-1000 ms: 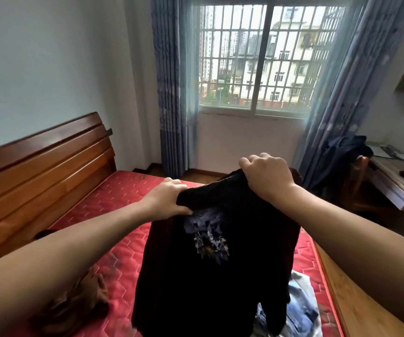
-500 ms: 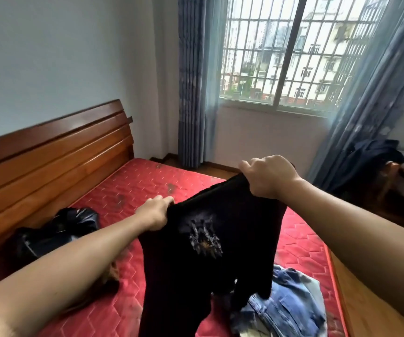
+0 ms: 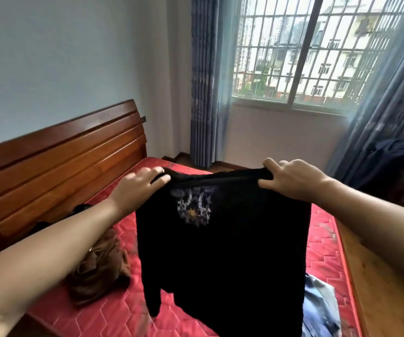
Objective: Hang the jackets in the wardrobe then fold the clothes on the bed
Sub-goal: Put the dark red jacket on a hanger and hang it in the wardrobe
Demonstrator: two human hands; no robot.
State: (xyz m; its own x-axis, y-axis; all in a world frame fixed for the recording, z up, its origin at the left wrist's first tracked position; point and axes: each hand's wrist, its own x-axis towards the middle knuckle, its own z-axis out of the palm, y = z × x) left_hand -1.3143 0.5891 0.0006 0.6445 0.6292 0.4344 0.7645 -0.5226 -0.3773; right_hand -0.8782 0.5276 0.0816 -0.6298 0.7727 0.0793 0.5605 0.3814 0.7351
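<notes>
we hold the black top up by its upper edge, out in front of us and over the bed's red mattress. its printed emblem faces us and its lower part hangs free, a sleeve dangling at the left. the right hand has its fingers curled over one end of the edge and grips it firmly. the left hand seems to pinch the other end between fingertips and thumb, though blur hides exactly how the fingers lie. stretched between the hands like this, the cloth falls flat and straight. we judge that is the point: spread it out so it can be laid down square for folding.

below, a crumpled brown garment lies on the mattress just left of the hanging top, and denim clothes lie bunched at the right, partly behind it. both crowd the spot where the top would go, so the open stretch of mattress further up looks the better place. something dark sits near the wooden headboard. beyond the bed are the curtain and barred window, and a dark jacket is draped at the far right.
</notes>
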